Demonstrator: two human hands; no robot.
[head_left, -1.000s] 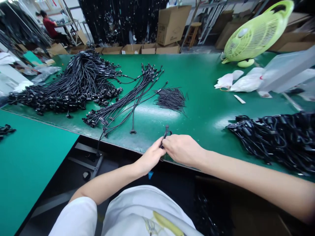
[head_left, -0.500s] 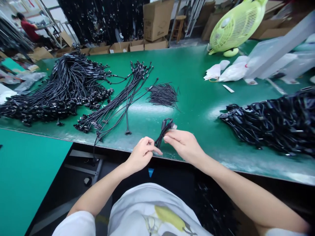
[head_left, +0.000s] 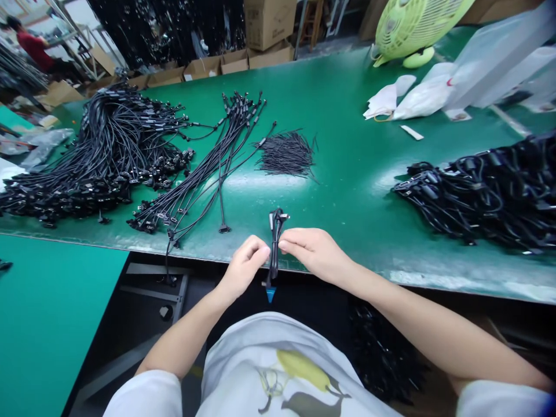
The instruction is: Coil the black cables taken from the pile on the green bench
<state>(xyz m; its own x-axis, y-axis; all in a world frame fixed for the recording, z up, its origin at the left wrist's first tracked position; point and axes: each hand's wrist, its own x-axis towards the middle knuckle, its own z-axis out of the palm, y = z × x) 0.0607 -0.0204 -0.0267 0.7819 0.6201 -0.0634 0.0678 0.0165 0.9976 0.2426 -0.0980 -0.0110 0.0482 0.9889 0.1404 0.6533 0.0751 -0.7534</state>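
A black cable (head_left: 275, 255), folded into a short bundle with its connectors at both ends, stands upright between my hands at the table's front edge. Around its middle runs a thin dark tie. My left hand (head_left: 247, 263) is closed on the left of the bundle, thumb against fingers, seemingly pinching one end of the tie. On the other side my right hand (head_left: 313, 253) pinches at the same height, its fingertips against the bundle. The tie's ends are too small to make out. Beyond the hands lies a pile of short black twist ties (head_left: 286, 154).
Loose straight cables (head_left: 212, 159) lie left of the ties, with a larger cable heap (head_left: 117, 133) farther left. Bundled cables (head_left: 482, 194) cover the right side. A green fan (head_left: 419, 29) and white bags (head_left: 423, 98) stand at the back right. A person in red (head_left: 35, 49) sits far left.
The cable bundle has turned from slanted to upright. My left hand's extended fingers have curled closed, and my right hand has shifted slightly left. The view has tilted down a little.
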